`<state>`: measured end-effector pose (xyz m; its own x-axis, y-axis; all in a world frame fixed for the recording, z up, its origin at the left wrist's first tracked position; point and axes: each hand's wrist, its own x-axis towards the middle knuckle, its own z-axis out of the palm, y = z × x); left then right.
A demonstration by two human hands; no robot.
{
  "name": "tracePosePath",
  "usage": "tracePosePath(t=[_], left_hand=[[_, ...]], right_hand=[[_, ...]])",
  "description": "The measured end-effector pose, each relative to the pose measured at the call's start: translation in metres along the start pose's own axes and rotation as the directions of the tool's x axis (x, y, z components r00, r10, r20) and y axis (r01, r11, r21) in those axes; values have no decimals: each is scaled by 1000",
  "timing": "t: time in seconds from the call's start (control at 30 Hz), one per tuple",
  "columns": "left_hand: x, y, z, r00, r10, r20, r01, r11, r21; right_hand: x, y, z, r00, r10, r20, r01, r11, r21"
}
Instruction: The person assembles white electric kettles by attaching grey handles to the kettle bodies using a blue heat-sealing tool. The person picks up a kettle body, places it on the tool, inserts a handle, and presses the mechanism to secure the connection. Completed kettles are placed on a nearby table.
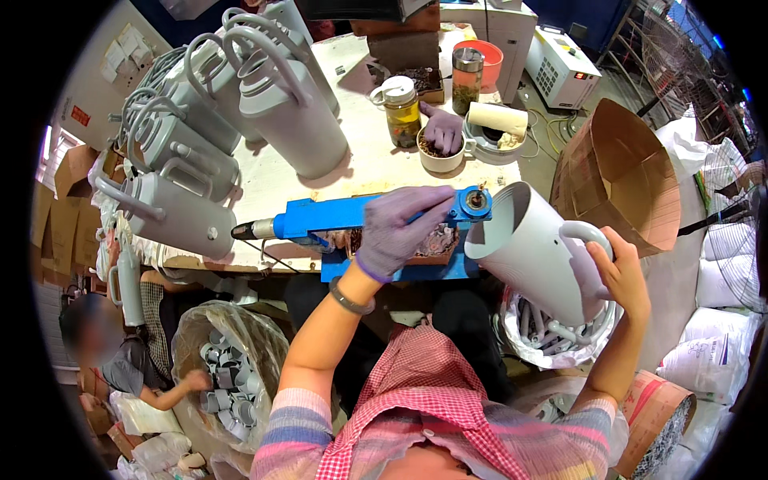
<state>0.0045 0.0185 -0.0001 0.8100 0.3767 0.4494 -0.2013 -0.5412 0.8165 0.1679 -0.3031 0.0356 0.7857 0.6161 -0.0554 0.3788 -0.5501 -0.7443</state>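
Note:
My right hand, bare, grips the handle of a large grey plastic jug body. The jug lies tilted, its wide open end toward the right end of a blue bar-shaped machine. Over that bar is my left hand in a thin greyish-purple glove, with its fingertips drawn together just short of the round head. Whatever may be between those fingertips is too small to make out. A small metal piece stands up from the head. A dark-tipped tool joins the bar's left end.
Several grey jugs crowd the table's left side. Behind the machine are a white cup with small dark parts and a glove, and a jar. Bags of grey parts and handles flank me. A co-worker reaches into the left bag.

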Motion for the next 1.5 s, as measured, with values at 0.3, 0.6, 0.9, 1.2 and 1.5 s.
tracePosePath(t=[0.3,0.6,0.9,1.2,1.5], left_hand=[[24,-10,39,956,288,63,-294,924,245],[23,-20,44,971,-215,107,235,942,-238],[-10,0,16,870,-487,76,474,785,-400],[-12,-19,33,839,-542,48,519,771,-370],[-11,-18,30,874,-483,49,473,825,-309]], right_hand=[[6,0,-7,997,-71,10,71,997,-17],[56,-38,-22,979,-156,133,176,972,-157],[110,-114,8,907,-325,269,395,878,-269],[122,-118,30,886,-357,295,453,802,-389],[116,-125,48,878,-414,240,478,741,-471]])
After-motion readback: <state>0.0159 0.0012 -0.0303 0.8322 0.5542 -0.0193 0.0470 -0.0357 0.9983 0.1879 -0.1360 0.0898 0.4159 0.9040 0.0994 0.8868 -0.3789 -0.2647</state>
